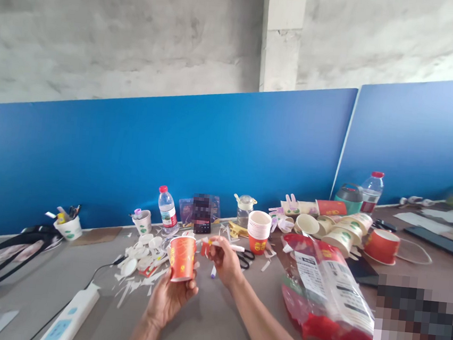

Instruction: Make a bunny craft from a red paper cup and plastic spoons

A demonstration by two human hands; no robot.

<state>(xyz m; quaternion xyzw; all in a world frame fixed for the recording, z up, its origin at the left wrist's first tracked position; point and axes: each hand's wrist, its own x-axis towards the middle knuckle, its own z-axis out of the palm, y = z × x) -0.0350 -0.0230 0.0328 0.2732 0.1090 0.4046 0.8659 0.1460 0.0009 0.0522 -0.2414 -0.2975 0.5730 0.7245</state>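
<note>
A red paper cup (181, 259) with gold print stands upright in my left hand (170, 295), whose fingers wrap round its lower part. Just right of the cup's rim, my right hand (224, 258) pinches a small red paper piece (205, 247). A white stick-like thing (237, 248) shows behind the right fingers; whether they touch it I cannot tell. Black-handled scissors (247, 258) lie partly hidden beyond the right wrist. Left of the cup, white paper scraps (131, 284) and cut cup bottoms (129, 266) are heaped on the grey table (115, 327).
A stack of paper cups (259, 232) stands right of my hands. Beyond it are a red-and-clear plastic bag (330, 292) and several cut cups (340, 237). A water bottle (167, 211) and a glass jug (244, 210) stand near the blue partition (211, 158). A power strip (70, 318) lies front left.
</note>
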